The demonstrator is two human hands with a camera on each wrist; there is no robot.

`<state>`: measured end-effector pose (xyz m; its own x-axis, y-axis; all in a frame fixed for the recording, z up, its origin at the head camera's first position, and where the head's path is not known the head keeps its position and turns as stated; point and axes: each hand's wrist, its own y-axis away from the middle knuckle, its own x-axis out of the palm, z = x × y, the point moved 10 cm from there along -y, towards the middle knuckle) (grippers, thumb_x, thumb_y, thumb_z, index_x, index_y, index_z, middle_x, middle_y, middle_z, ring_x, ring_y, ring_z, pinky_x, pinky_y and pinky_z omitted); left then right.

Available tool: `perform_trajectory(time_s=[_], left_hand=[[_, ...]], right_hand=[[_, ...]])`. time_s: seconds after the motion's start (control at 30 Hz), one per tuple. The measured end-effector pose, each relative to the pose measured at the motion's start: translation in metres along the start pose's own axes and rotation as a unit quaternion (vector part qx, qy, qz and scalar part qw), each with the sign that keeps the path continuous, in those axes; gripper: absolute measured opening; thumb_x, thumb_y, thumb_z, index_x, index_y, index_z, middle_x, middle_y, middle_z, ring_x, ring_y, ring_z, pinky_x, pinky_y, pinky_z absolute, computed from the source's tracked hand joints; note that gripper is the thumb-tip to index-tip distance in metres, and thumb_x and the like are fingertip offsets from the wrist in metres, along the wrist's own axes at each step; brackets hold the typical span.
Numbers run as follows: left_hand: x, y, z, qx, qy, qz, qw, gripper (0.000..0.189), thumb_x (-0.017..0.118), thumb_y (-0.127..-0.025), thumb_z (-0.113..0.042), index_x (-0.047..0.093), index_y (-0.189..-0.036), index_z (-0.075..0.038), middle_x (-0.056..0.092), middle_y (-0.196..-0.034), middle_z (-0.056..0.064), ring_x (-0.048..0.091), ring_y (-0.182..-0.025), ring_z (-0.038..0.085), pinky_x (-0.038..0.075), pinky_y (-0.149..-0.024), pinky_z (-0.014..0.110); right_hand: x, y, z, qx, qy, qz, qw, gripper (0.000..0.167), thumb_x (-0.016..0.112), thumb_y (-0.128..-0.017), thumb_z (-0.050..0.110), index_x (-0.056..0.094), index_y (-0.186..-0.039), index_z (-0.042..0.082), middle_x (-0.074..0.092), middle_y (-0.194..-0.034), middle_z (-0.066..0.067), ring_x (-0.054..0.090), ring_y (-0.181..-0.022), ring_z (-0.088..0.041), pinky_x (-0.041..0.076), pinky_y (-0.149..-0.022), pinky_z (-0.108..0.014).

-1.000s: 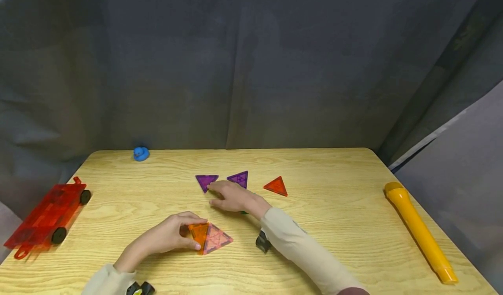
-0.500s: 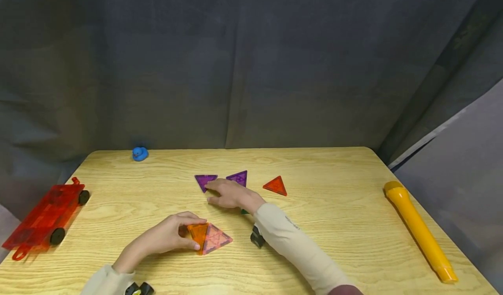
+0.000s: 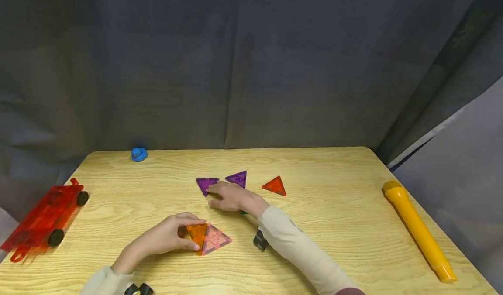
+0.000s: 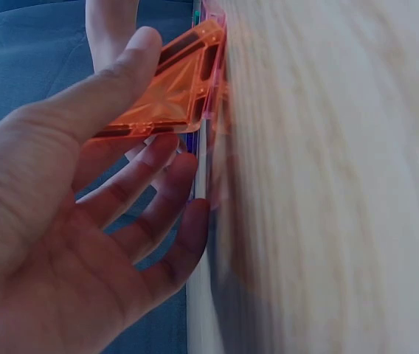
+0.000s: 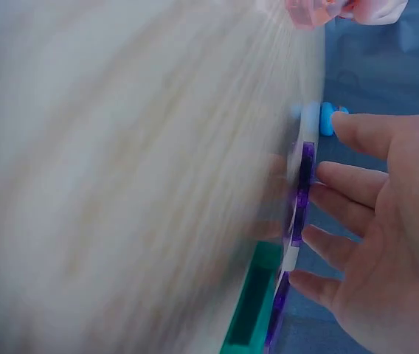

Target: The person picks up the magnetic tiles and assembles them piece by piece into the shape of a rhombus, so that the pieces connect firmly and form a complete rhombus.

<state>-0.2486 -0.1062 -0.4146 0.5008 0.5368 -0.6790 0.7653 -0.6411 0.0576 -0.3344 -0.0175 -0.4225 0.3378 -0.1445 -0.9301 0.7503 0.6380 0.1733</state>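
My left hand (image 3: 167, 234) pinches an orange see-through triangle tile (image 3: 196, 234) between thumb and fingers. In the left wrist view the orange tile (image 4: 169, 92) stands tilted up from the table, its edge against a pink triangle tile (image 3: 216, 239) that lies flat. Further back, my right hand (image 3: 233, 197) reaches over the table with its fingertips on a purple triangle tile (image 3: 205, 183). In the right wrist view those fingers (image 5: 353, 184) are fairly straight and spread. Mostly hidden under the right hand is a green tile (image 5: 254, 302).
Behind the right hand lies a second purple triangle (image 3: 238, 179), with a red triangle (image 3: 276, 186) to its right. A blue duck (image 3: 139, 154) sits at the back edge. A red wheeled car base (image 3: 47, 216) stands left; a yellow tube (image 3: 418, 231) lies right.
The purple tile under my right fingertips has slid slightly towards me, and the right hand has moved with it. My left hand and the orange and pink tiles have stayed put.
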Motion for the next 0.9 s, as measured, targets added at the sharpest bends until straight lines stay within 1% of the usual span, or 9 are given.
perform_trajectory(time_s=[0.17,0.33,0.47,0.63,0.9], left_hand=[[0.0,0.0,0.001,0.002,-0.004,-0.002,1.0,0.058,0.074,-0.082,-0.036,0.059,-0.13,-0.008,0.057,-0.124,0.009,0.054,-0.109,0.028,0.048,-0.085,0.031],[0.0,0.0,0.0,0.0,0.002,-0.001,1.0,0.059,0.074,-0.081,-0.036,0.059,-0.13,-0.006,0.057,-0.124,0.01,0.054,-0.108,0.027,0.048,-0.084,0.028],[-0.001,0.001,-0.002,-0.001,0.008,-0.001,1.0,0.06,0.074,-0.082,-0.035,0.058,-0.13,-0.004,0.057,-0.124,0.01,0.054,-0.106,0.024,0.048,-0.082,0.027],[0.0,0.001,-0.002,0.0,0.008,-0.002,1.0,0.059,0.074,-0.082,-0.035,0.059,-0.13,-0.005,0.057,-0.124,0.01,0.054,-0.105,0.022,0.047,-0.082,0.026],[0.0,0.0,0.001,-0.005,0.007,0.0,1.0,0.059,0.074,-0.081,-0.035,0.059,-0.13,-0.006,0.057,-0.123,0.008,0.053,-0.107,0.025,0.047,-0.086,0.031]], right_hand=[[0.0,0.007,0.0,0.007,-0.017,0.002,0.9998,0.049,0.05,-0.098,0.037,0.045,-0.143,0.016,0.04,-0.148,-0.005,0.028,-0.141,-0.024,0.024,-0.114,-0.041],[0.0,0.015,0.002,0.005,-0.031,0.002,0.9995,0.049,0.051,-0.098,0.038,0.047,-0.141,0.017,0.042,-0.147,-0.005,0.033,-0.138,-0.023,0.026,-0.113,-0.04],[0.002,0.022,0.005,-0.006,-0.039,0.001,0.9992,0.047,0.051,-0.098,0.038,0.049,-0.14,0.016,0.046,-0.144,-0.004,0.039,-0.134,-0.022,0.031,-0.11,-0.038],[0.003,0.028,0.008,-0.021,-0.045,-0.003,0.9988,0.045,0.052,-0.098,0.036,0.052,-0.137,0.014,0.049,-0.141,-0.005,0.043,-0.131,-0.021,0.034,-0.109,-0.036],[0.001,0.039,0.014,-0.041,-0.05,-0.009,0.9979,0.042,0.051,-0.098,0.031,0.054,-0.135,0.011,0.051,-0.139,-0.007,0.047,-0.128,-0.022,0.037,-0.107,-0.035]])
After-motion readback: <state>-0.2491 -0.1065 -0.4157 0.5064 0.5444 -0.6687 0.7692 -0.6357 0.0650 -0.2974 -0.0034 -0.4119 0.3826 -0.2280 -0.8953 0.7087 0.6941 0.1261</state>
